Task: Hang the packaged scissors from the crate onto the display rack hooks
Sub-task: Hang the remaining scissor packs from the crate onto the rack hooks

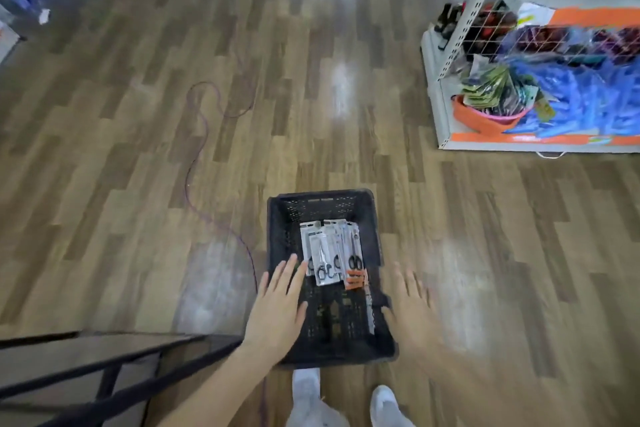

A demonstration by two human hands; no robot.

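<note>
— Black plastic, that crate (325, 208)?

— Yes, perforated walls, sitting on the wood-look floor (138, 149) right in front of the person's white shoes (384, 402).

— Where are the packaged scissors (330, 255)?

— Inside it, a loose overlapping pile of grey cards toward the far end. One card has an orange bottom strip. Black handles show through the packaging.

— And the hands?

— The left hand (277, 305) is flat and spread, fingers extended, over the crate's left rim, with fingertips just beside the nearest pack. It grips nothing. The right hand (412, 308) is blurred, also spread with fingers apart, at the crate's right side, holding nothing. Whether either palm touches the rim, I cannot tell.

— The display rack (485, 21)?

— Well apart, at the upper right: a white perforated upright with a wire grid, hung with assorted packaged goods. An orange tub (474, 118) sits on its base shelf.

— Anything else?

— A thin purple cord (204, 135) snakes across the floor to the left of the crate.
</note>
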